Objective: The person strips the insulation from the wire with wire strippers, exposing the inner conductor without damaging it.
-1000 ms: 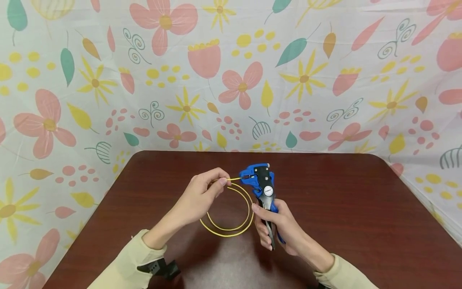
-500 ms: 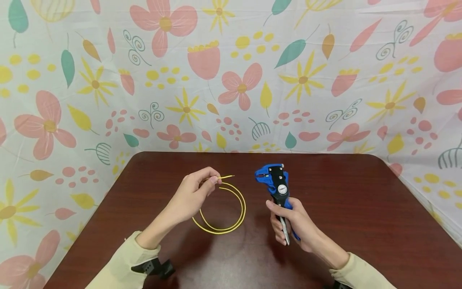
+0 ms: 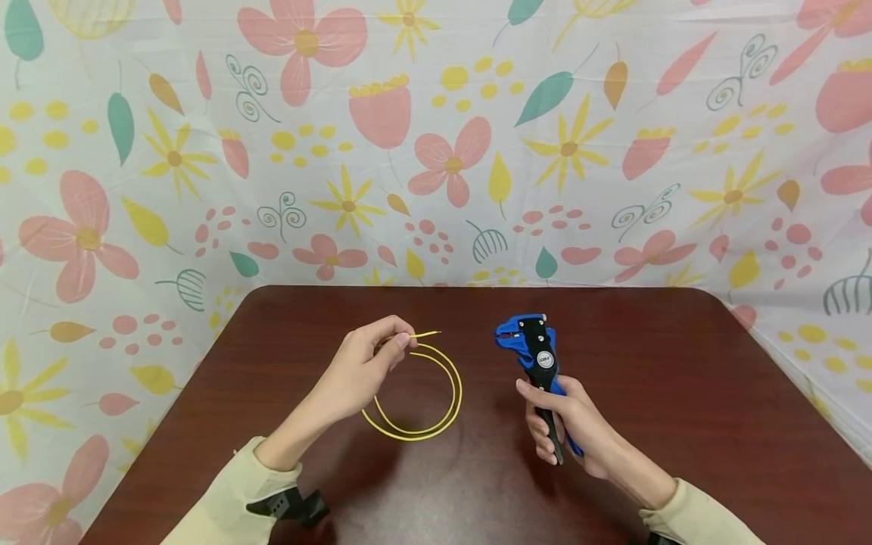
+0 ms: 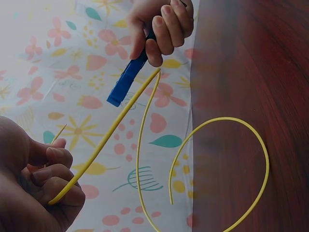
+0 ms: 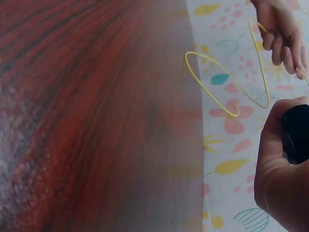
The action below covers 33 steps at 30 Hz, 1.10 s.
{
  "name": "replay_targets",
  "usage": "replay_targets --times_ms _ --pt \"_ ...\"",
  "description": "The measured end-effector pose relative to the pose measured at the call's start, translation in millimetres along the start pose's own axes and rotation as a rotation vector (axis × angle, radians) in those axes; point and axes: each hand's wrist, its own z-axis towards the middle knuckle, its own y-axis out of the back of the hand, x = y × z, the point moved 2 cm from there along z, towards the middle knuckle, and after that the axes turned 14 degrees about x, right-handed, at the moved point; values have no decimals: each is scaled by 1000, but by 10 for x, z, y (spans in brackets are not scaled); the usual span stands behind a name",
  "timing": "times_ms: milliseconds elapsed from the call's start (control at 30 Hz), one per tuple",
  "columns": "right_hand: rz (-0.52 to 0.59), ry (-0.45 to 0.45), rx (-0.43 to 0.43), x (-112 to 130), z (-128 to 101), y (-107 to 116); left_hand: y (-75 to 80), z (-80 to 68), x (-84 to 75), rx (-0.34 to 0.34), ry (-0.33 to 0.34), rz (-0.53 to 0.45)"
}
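Yellow wire (image 3: pixel 415 393), one coil, pinched by left hand (image 3: pixel 364 367); right hand (image 3: pixel 568 428) grips one blue stripper (image 3: pixel 534 352).

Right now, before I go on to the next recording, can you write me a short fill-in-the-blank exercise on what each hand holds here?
1. The left hand pinches a coiled wire whose colour is ____.
2. The right hand grips a wire stripper whose head is ____ in colour.
3. The stripper's head and the wire's free tip are ____, not touching.
4. Both hands work above a dark wooden ____.

Missing words: yellow; blue; apart; table
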Motion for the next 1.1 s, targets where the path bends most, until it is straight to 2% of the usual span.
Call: replay_targets --times_ms 233,367,500,600,733,800,933,1100 --pt "-75 7 -28 11 -15 39 5 -11 -6 -3 4 6" --pt "-232 9 -107 16 -42 115 13 -17 -2 -6 1 8" --pt "-547 -24 -240 46 -91 229 26 -21 1 -9 -3 11" --pt "-874 -29 -325 86 -130 328 37 -26 2 -11 -4 16" --pt "-1307 36 -412 114 -168 438 37 -23 -1 -12 -5 16" --pt "-1472 86 -441 114 -179 484 34 -21 -1 -12 -3 12" --pt "-1670 160 -473 113 -207 570 29 -21 3 -12 2 10" --pt "-1765 167 -456 151 -247 641 24 -16 0 -7 -2 12"
